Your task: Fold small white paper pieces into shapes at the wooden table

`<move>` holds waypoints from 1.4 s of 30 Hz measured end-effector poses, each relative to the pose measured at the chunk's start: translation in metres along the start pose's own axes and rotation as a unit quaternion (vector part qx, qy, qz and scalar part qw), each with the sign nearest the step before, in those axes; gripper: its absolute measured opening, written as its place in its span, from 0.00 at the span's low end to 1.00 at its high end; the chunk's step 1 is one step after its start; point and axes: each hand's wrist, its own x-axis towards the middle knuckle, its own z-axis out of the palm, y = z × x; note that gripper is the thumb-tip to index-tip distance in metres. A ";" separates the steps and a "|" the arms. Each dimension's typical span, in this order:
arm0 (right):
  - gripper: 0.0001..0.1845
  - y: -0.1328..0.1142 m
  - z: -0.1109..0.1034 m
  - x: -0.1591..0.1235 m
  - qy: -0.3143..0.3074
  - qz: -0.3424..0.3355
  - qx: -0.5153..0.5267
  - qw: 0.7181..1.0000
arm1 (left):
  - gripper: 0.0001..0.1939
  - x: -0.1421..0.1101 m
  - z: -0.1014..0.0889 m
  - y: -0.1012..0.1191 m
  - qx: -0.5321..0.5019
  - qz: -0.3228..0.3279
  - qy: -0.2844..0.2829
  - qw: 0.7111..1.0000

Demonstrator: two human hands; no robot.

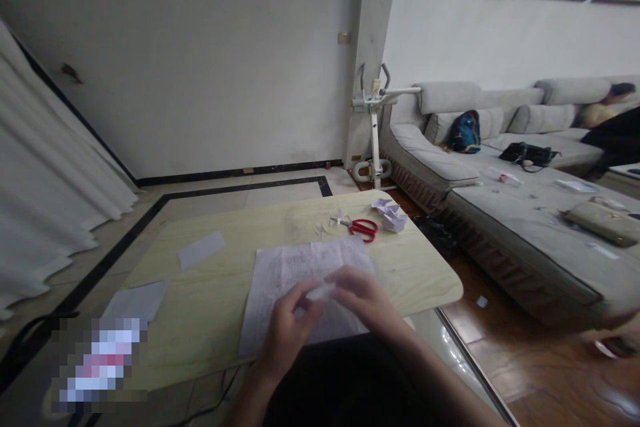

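Observed: small white paper piece (321,291) held between both hands, over the large sheet (295,265) on the table (215,307). Left hand (289,320) pinches its left end, right hand (364,297) its right; long axis roughly crosswise, neither nearer.

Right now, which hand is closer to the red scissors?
Right. In the picture, the right hand is below the red scissors; the left hand is lower still and farther to the left.

On the table (210,310), in front of the scissors (354,225) lay a paper sheet (295,261); right of them, paper wads (394,219); left, paper slips (201,251).
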 end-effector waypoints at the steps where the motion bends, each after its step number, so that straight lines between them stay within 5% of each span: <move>1: 0.09 0.001 0.001 0.000 0.002 0.004 -0.001 1.000 | 0.13 0.000 0.000 0.000 -0.004 0.000 0.002 1.000; 6: 0.05 0.005 0.004 0.003 0.020 0.005 -0.009 1.000 | 0.09 0.001 0.003 -0.001 0.020 0.049 0.022 0.998; 10: 0.05 -0.001 0.004 0.001 0.053 -0.026 -0.050 0.997 | 0.05 0.004 0.004 -0.005 0.133 0.129 0.051 0.981; 17: 0.03 -0.004 0.014 -0.002 0.031 -0.011 -0.080 0.996 | 0.06 0.004 0.005 -0.013 0.238 0.184 0.018 0.954; 25: 0.04 0.005 0.015 0.001 0.038 0.033 -0.072 0.996 | 0.06 0.002 0.006 -0.011 0.251 0.166 -0.004 0.954; 36: 0.04 0.009 0.013 0.004 0.047 0.058 0.028 0.997 | 0.12 -0.002 0.009 -0.005 -0.009 -0.011 -0.008 1.000; 42: 0.04 0.008 0.014 0.003 0.043 0.056 0.004 0.997 | 0.11 0.000 0.009 -0.005 -0.030 -0.025 -0.009 0.999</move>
